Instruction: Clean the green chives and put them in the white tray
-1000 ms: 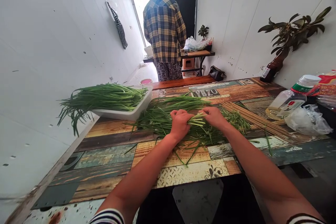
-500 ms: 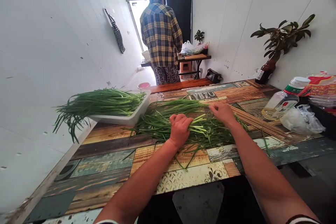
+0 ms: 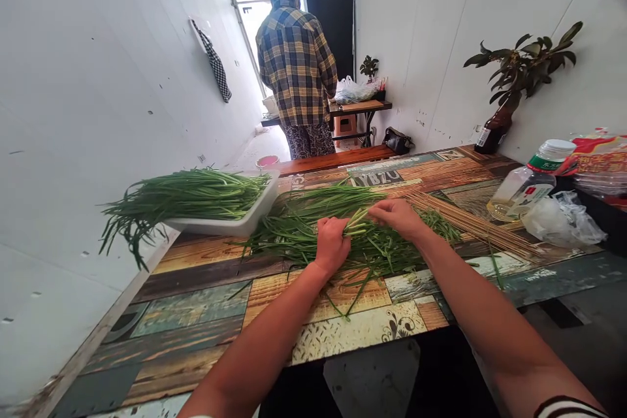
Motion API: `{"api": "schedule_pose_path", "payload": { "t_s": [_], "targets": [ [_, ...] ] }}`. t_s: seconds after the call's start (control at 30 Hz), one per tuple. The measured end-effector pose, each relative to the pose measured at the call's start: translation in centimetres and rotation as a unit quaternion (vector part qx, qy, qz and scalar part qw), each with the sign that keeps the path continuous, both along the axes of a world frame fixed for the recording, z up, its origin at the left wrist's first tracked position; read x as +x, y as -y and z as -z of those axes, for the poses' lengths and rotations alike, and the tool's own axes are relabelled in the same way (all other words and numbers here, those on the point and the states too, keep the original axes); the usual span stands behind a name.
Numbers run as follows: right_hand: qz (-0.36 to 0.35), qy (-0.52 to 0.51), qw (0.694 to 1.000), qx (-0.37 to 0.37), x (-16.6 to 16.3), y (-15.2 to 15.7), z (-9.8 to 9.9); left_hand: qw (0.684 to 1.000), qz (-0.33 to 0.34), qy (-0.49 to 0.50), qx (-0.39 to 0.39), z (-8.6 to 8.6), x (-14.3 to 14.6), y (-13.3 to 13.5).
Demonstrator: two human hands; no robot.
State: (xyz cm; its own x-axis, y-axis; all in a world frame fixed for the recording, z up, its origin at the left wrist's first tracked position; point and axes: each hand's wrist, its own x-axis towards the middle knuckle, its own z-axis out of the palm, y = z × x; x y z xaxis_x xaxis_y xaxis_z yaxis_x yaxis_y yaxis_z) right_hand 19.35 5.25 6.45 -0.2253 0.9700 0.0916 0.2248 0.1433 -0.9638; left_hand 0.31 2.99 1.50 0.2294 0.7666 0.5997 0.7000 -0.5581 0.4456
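Observation:
My left hand [image 3: 332,241] is closed around a small bunch of green chive stalks [image 3: 360,226] over a loose pile of chives [image 3: 298,235] on the patterned table [image 3: 196,307]. My right hand [image 3: 398,215] pinches the pale cut ends of the same bunch from the right. A white tray [image 3: 235,225] heaped with more chives [image 3: 181,199] sits at the table's left edge. A spread of thin bamboo skewers [image 3: 480,228] lies just right of my right hand.
A clear plastic bottle [image 3: 526,186], a crumpled plastic bag [image 3: 563,222] and red packets [image 3: 600,163] sit at the right. A potted plant in a brown bottle [image 3: 494,127] stands by the wall. A person in a plaid shirt [image 3: 296,65] stands with back turned at a far table.
My right hand reached right toward the skewers, then came back to the cut ends of the bunch. My left hand kept its hold on the chives.

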Motion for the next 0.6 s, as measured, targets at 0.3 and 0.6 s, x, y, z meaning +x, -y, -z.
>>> {"api": "schedule_pose_path", "payload": {
  "t_s": [0.3, 0.6],
  "targets": [
    [0.035, -0.042, 0.998, -0.007, 0.7, -0.8, 0.5, 0.998, -0.022, 0.015, -0.056, -0.2, 0.0, -0.3],
    [-0.002, -0.063, 0.995, -0.074, -0.2, -0.3, 0.7, 0.999, -0.008, -0.016, -0.032, 0.0, 0.0, -0.3]
  ]
}}
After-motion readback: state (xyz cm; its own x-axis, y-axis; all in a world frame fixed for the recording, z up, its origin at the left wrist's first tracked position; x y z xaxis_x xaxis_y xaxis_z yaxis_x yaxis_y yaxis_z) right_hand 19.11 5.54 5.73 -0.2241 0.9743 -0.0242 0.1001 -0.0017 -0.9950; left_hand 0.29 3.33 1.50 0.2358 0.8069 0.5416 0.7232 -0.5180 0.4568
